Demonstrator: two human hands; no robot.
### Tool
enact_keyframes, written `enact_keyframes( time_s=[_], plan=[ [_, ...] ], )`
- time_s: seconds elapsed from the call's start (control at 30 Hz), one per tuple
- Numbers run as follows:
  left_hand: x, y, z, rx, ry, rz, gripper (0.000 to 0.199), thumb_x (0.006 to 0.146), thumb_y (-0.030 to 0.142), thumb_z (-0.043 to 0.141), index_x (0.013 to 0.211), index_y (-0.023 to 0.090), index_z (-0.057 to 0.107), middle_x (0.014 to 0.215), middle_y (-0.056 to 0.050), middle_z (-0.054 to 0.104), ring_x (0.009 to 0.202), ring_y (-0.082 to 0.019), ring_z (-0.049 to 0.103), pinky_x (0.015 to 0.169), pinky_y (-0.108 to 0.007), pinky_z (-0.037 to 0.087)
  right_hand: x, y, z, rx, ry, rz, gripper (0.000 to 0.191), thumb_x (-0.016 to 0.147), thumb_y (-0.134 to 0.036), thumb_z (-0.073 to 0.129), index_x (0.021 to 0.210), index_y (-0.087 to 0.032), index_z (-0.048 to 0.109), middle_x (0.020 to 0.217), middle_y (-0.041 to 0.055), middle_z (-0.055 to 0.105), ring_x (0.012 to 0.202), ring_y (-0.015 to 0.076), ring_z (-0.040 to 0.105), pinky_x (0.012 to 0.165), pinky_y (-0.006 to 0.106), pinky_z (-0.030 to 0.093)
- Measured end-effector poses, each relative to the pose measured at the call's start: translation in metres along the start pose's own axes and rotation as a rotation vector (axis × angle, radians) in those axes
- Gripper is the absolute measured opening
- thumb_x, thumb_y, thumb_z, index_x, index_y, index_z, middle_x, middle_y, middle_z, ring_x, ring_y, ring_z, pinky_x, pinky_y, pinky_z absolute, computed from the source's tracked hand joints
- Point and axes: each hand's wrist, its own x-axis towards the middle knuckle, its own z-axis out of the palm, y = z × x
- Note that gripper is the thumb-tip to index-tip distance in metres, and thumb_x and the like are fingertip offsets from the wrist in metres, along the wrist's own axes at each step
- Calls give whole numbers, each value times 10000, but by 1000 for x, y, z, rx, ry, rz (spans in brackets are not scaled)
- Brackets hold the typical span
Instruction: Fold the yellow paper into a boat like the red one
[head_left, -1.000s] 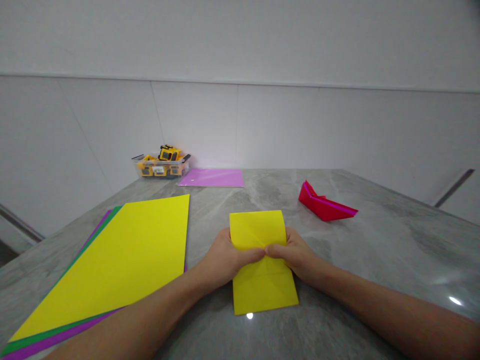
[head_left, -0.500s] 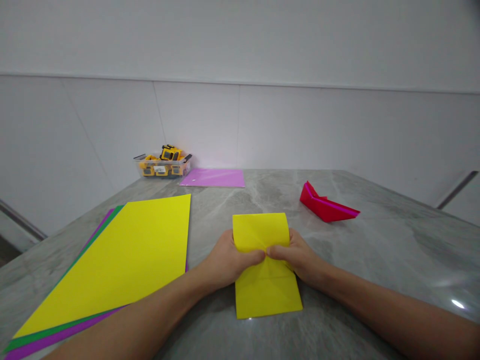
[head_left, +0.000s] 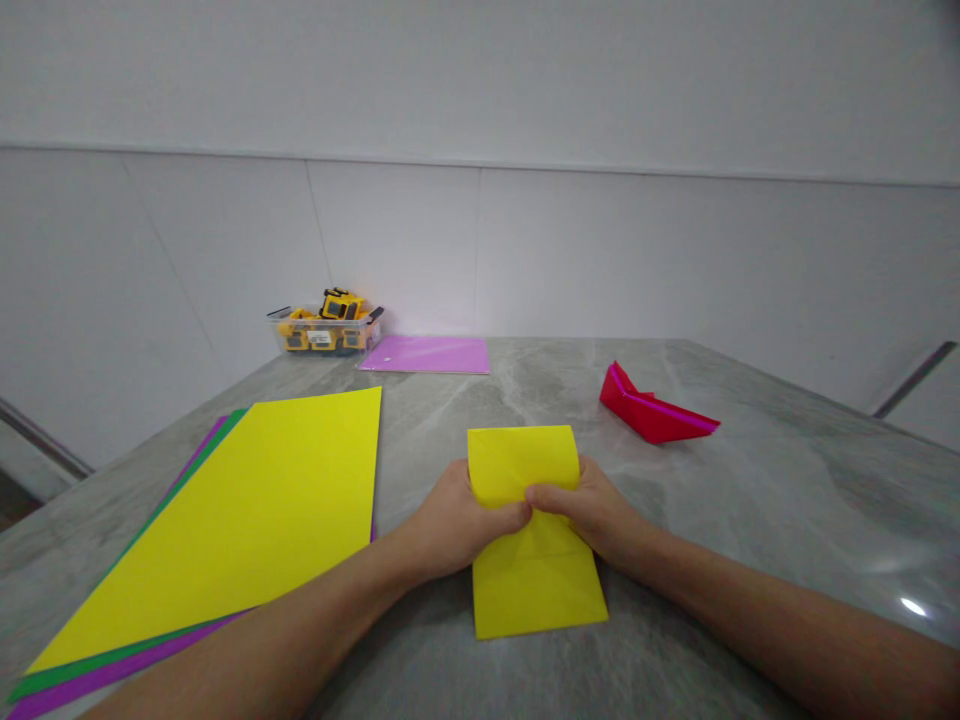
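Observation:
Between my two hands is a folded yellow sheet of paper (head_left: 536,590), its far part curling up and its near edge close to the tabletop. My left hand (head_left: 461,520) grips its left side, thumb pressed on the middle of the front. From the right side, my right hand (head_left: 592,505) holds it too, its thumb meeting the left thumb at the centre. The other fingers of both hands are hidden behind the paper. A crease runs across the lower half. Beyond my right hand lies a red folded paper boat (head_left: 654,412) with a magenta edge.
To the left lies a stack of large sheets, yellow (head_left: 270,500) on top with green and purple edges showing beneath. At the back stand a clear plastic box (head_left: 322,335) of yellow toy vehicles and a flat pink-purple pack (head_left: 427,354). A white wall (head_left: 600,250) borders the grey marbled table (head_left: 735,520).
My right thumb has shifted slightly up and left, now touching above the tip of my left thumb. The paper has moved a touch to the right; the rest is unchanged.

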Motion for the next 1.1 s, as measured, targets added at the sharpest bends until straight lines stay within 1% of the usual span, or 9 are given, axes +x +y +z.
enact_keyframes(
  time_s=[0.2, 0.27, 0.33, 0.43, 0.53, 0.7, 0.87, 0.97, 1.1],
  plan=[
    [-3, 3, 1, -3, -39, -5, 300, 747, 213, 662, 1043, 177, 635, 1003, -76, 694, 898, -224, 655, 801, -330, 509, -2, -2, 3, 3, 6, 12, 289, 626, -192, 618, 907, -146, 662, 818, 61, 711, 668, 204, 662, 640, 319, 527],
    [-2, 3, 0, 3, -5, -15, 294, 735, 208, 669, 1027, 180, 645, 977, -69, 701, 885, -224, 659, 782, -323, 514, -2, -2, 3, 14, -2, 0, 303, 634, -206, 629, 929, -147, 657, 846, 67, 712, 696, 211, 667, 656, 325, 529],
    [0, 2, -1, 1, 58, -40, 280, 712, 206, 682, 990, 178, 661, 957, -66, 707, 860, -225, 664, 760, -317, 518, -3, -2, 4, 33, -23, -12, 311, 642, -227, 643, 944, -151, 653, 877, 71, 712, 723, 216, 671, 681, 333, 530],
    [3, 3, -2, -32, 120, -88, 255, 691, 200, 673, 942, 158, 677, 933, -77, 713, 796, -221, 667, 730, -319, 519, -3, -2, 5, 20, -41, -8, 283, 640, -222, 644, 914, -153, 659, 854, 65, 715, 705, 207, 672, 690, 329, 528],
    [4, 5, -2, -59, 136, -104, 287, 666, 182, 659, 949, 143, 681, 907, -85, 717, 784, -231, 666, 723, -328, 518, -3, -2, 5, -29, -22, 4, 261, 624, -220, 644, 875, -148, 666, 808, 61, 717, 665, 203, 668, 668, 327, 529],
    [3, 8, -1, -69, 145, -123, 318, 624, 142, 628, 936, 133, 690, 875, -86, 723, 791, -250, 673, 707, -328, 520, -3, 1, 4, -77, -10, -2, 270, 648, -253, 647, 897, -151, 669, 834, 70, 719, 675, 207, 671, 669, 335, 537],
    [2, 6, -1, -59, 168, -109, 290, 624, 130, 594, 896, 137, 694, 855, -76, 725, 733, -239, 675, 686, -325, 522, -3, 6, 1, -83, -69, -43, 284, 708, -262, 651, 975, -166, 661, 896, 73, 712, 728, 206, 678, 724, 352, 539],
    [2, 5, -1, -53, 192, -113, 284, 616, 132, 590, 881, 131, 692, 832, -74, 725, 697, -233, 671, 652, -317, 519, -3, 7, 1, -70, -87, -45, 276, 716, -270, 653, 972, -168, 662, 894, 73, 710, 732, 206, 678, 734, 356, 539],
    [2, 7, 2, -75, 184, -108, 277, 607, 140, 593, 866, 136, 691, 784, -61, 722, 665, -216, 663, 625, -294, 510, -4, 4, 3, -55, -80, -37, 275, 693, -250, 647, 955, -169, 667, 881, 67, 711, 727, 204, 676, 725, 347, 538]
  ],
)
